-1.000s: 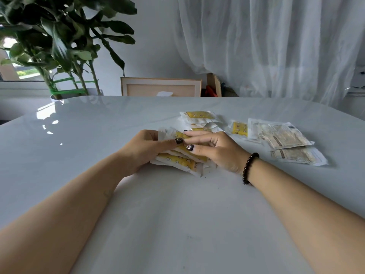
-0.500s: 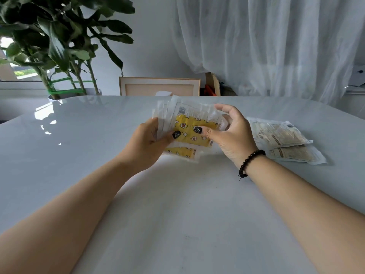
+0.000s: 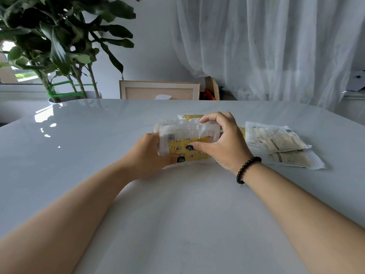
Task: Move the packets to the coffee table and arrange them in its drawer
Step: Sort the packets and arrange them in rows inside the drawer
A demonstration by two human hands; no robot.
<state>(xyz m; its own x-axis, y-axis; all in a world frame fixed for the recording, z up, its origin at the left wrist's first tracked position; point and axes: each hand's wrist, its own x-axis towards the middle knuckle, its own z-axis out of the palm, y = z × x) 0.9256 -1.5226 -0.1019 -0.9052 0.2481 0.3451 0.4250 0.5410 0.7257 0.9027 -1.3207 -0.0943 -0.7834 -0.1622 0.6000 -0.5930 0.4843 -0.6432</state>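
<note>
Both hands now hold the stack point(image 3: 183, 141) of yellow packets upright, its lower edge at or just above the table point(image 3: 98, 155); a second ago the same packets lay flat under the hands, and half a second ago they were lifted higher and tilted. The left hand point(image 3: 150, 155) grips the stack's left end, thumb on the front. The right hand point(image 3: 223, 141) curls over the top right corner, thumb pressed on the yellow face. This looks like squaring the edges before carrying. Two pale packets point(image 3: 280, 147) lie flat to the right, and one yellow packet point(image 3: 190, 116) peeks out behind the stack. Neither coffee table nor drawer is in view, so the move itself has hardly begun.
</note>
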